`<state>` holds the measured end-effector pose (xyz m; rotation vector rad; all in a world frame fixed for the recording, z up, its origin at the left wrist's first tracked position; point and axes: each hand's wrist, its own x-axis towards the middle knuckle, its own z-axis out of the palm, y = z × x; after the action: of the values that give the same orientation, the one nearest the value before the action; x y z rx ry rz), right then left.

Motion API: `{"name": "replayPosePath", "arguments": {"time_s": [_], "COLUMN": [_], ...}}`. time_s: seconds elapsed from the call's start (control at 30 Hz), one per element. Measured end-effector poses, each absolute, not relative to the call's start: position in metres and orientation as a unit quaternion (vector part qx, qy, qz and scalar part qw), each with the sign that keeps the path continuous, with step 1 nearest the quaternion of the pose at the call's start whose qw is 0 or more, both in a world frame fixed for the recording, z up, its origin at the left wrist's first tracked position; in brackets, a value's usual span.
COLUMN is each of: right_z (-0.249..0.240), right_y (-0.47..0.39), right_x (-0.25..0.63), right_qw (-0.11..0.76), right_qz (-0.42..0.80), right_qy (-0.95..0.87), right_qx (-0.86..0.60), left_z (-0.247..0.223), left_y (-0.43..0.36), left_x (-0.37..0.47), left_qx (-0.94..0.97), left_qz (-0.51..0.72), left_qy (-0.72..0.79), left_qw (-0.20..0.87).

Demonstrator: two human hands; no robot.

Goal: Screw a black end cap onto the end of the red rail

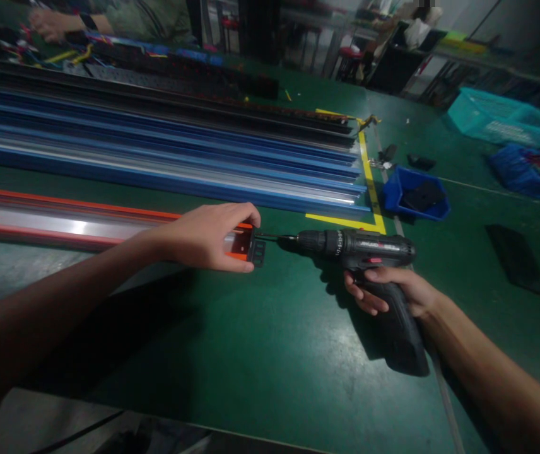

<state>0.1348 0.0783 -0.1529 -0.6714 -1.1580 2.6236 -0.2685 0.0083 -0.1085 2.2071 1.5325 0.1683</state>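
Note:
My left hand [208,238] is wrapped over the right end of a long orange and silver rail [76,222], thumb and fingers on its two sides. A black end cap [257,250] sits at that end of the rail, by my fingertips. My right hand [393,289] grips the handle of a black power drill [374,249], which lies level and points left. Its thin bit [284,238] reaches the end cap near its upper part; whether a screw is on the tip is too small to tell.
Long blue rails [166,157] and black rails [204,104] lie behind, ending near yellow tape [368,176]. A blue bin [416,192], a flat black piece [516,258] and a teal basket [506,120] are at right. Across the table, a person's hand [55,24] is by coloured wires.

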Motion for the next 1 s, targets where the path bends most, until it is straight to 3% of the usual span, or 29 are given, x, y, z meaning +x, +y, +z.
{"name": "replayPosePath", "arguments": {"time_s": [1.0], "right_z": [-0.1525], "right_y": [0.0785], "right_x": [0.1348], "right_qw": [0.097], "right_qz": [0.884], "right_qy": [-0.396], "right_qx": [-0.231], "left_z": [-0.1055], "left_y": [0.0084], "left_x": [-0.2664], "left_qx": [0.802], "left_qz": [0.058], "left_qy": [0.552], "left_qw": [0.222]}}
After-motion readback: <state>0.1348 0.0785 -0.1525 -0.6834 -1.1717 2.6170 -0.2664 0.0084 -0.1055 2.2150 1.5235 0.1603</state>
